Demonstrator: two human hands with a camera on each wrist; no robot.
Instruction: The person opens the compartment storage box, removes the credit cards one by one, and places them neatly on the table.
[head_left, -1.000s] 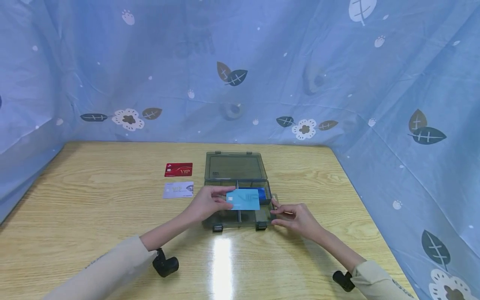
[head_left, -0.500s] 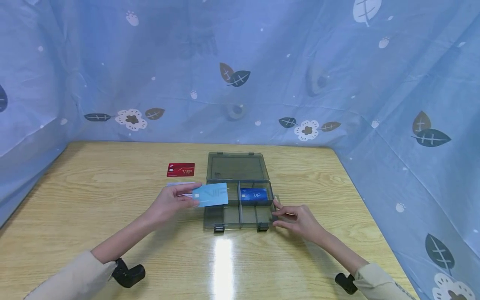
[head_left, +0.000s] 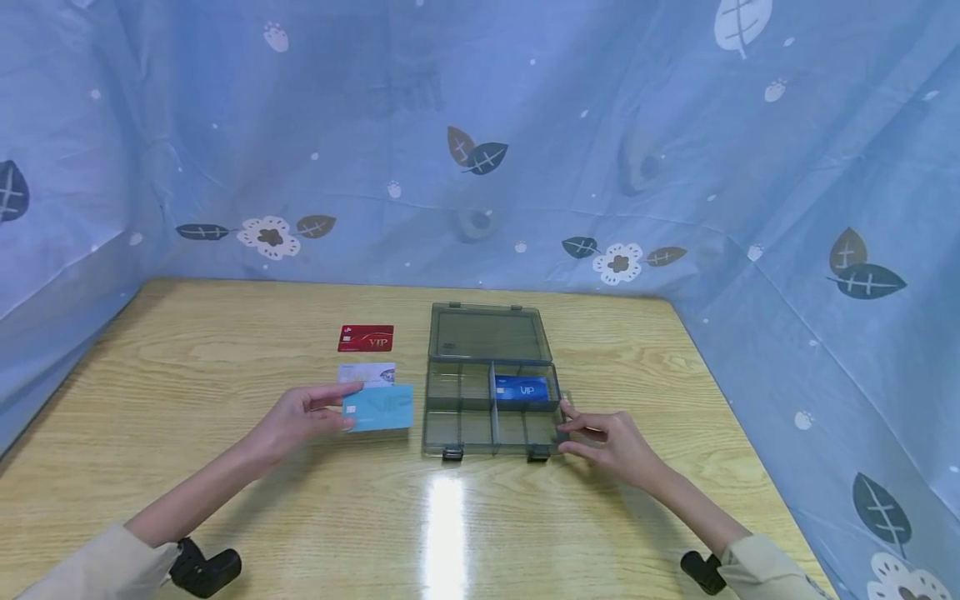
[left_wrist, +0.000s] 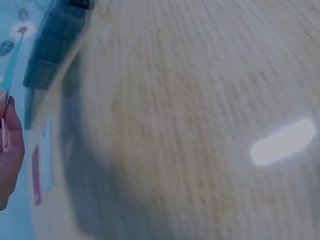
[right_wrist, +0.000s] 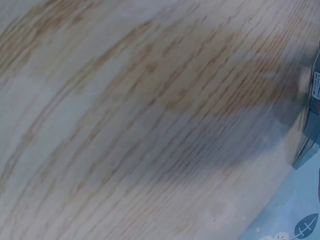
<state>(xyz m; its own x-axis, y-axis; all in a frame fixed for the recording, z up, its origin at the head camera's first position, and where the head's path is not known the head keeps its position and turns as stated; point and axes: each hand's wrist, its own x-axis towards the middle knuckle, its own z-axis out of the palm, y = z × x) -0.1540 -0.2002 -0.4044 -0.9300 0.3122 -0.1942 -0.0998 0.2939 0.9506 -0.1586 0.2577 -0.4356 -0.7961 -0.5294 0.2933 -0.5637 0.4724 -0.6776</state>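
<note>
My left hand (head_left: 303,419) pinches a light blue VIP card (head_left: 381,408) by its left end. The card is partly over a pale lilac card (head_left: 372,373). In the left wrist view the light blue card (left_wrist: 12,64) shows edge-on above the fingers. A smoky clear plastic divider box (head_left: 459,427) stands with its lid (head_left: 489,336) laid back. One rear right compartment holds a dark blue VIP card (head_left: 522,388). At the box's right side, my right hand (head_left: 617,443) touches the wall with fingertips and thumb spread apart.
A red VIP card (head_left: 366,338) lies behind the lilac one. Two black latches (head_left: 452,453) stick out at the box's front. A blue printed curtain (head_left: 360,158) borders the wooden table (head_left: 247,350) at the back and sides.
The left hand has carried the light blue card leftward, from above the box to in front of the lilac card. This uncovers the dark blue card. The right hand stays at the box's side.
</note>
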